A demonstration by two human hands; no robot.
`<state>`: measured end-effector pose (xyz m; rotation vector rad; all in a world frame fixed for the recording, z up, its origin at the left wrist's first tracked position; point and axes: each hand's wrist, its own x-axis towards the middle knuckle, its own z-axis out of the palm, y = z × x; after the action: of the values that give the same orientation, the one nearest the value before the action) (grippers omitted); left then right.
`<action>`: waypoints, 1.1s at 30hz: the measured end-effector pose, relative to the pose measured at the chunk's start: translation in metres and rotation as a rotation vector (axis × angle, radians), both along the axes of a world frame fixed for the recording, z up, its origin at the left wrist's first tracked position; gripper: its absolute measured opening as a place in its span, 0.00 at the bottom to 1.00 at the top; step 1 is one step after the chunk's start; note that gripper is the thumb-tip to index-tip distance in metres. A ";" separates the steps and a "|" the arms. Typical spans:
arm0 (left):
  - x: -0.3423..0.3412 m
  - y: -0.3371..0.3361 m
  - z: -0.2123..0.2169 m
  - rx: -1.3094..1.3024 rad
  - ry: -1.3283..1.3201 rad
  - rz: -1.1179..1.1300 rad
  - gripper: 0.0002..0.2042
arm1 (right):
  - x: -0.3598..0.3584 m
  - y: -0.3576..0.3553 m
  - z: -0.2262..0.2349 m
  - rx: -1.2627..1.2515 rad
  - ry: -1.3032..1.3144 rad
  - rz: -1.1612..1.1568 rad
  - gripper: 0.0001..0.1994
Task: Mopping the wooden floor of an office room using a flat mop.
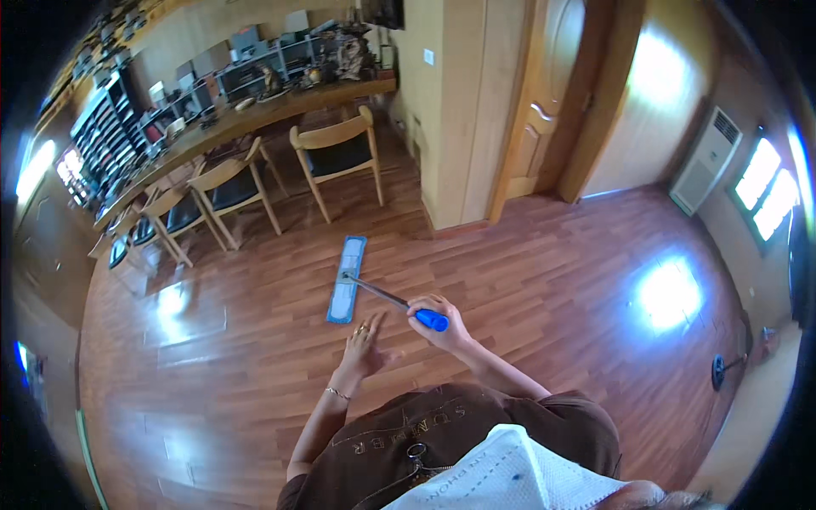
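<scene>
My right hand point(438, 320) is wrapped round the upper end of a flat mop's pole, just below its blue grip point(432, 320). From there the thin metal pole point(378, 291) slants down and away to the left. It joins a long, narrow mop head point(343, 293) with a white-grey top and a blue fringe, lying flat on the wooden floor point(255, 340). My left hand point(365, 350), with a ring and a bracelet, hovers beside the pole with its fingers apart, holding nothing.
Several wooden chairs point(334, 153) with dark seats stand along a long wooden counter point(280, 109) loaded with objects. A pale wall corner point(442, 170) juts out ahead, next to a wooden door point(544, 102). On the right are a white floor-standing air conditioner point(705, 160) and a bright window point(769, 187).
</scene>
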<state>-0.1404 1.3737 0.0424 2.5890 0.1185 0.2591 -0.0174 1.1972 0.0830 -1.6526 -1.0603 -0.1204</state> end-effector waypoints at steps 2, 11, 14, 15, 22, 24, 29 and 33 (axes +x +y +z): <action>0.015 0.024 -0.040 0.017 0.019 -0.031 0.48 | 0.002 -0.014 -0.005 -0.078 -0.018 -0.064 0.07; 0.075 0.009 -0.112 0.097 0.031 -0.324 0.50 | -0.103 -0.098 0.069 -0.173 0.155 -0.131 0.09; 0.097 -0.017 -0.139 -0.136 -0.163 -0.702 0.20 | -0.143 -0.126 0.089 -0.169 0.165 -0.240 0.11; 0.089 -0.035 -0.128 -0.072 -0.050 -0.667 0.05 | -0.156 -0.137 0.099 -0.182 0.210 -0.303 0.12; 0.075 -0.080 -0.102 0.063 0.165 -0.934 0.04 | -0.213 -0.165 0.133 0.028 0.027 -0.384 0.18; 0.066 -0.068 -0.105 0.058 0.177 -0.871 0.05 | -0.205 -0.151 0.116 0.157 -0.023 -0.440 0.18; 0.070 -0.035 -0.121 0.094 -0.109 -0.661 0.07 | -0.170 -0.122 0.104 0.076 -0.193 -0.325 0.06; 0.073 0.025 -0.124 -0.289 0.093 -0.502 0.08 | -0.157 -0.070 0.105 -0.035 -0.135 -0.165 0.04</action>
<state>-0.0678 1.3987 -0.0820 2.2517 -0.4256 -0.0603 -0.1742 1.1268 0.1884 -1.7822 -1.0306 -0.3276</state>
